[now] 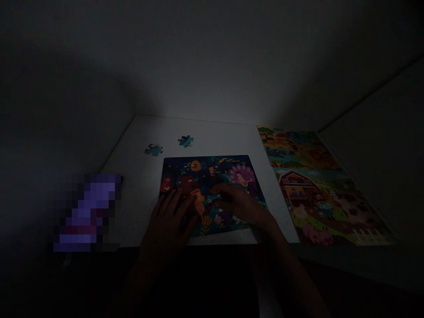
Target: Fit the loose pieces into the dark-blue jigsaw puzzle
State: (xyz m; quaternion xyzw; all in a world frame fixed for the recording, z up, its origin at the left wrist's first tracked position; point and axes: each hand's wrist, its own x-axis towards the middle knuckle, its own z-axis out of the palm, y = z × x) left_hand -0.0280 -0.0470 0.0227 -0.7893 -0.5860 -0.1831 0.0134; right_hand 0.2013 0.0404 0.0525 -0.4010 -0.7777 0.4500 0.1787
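Observation:
A dark jigsaw puzzle [212, 170] with a peacock and bright animals lies on the white table [139, 194], its pieces mostly joined. My left hand [168, 221] rests on its lower left part with the fingers spread, holding nothing I can see. My right hand [240, 204] lies across its lower right, fingertips on the puzzle surface. The dim light does not show whether those fingers hold a piece. Beyond the puzzle's far edge, out of reach of both hands' fingertips, lie two loose blue puzzle pieces [153, 149] [186, 141], apart from each other.
A large farm-scene picture board [318, 194] with a red barn lies at the table's right, overlapping its edge. A blurred purple object [88, 212] sits beyond the table's left edge. Pale walls rise behind the table, and the room is dim.

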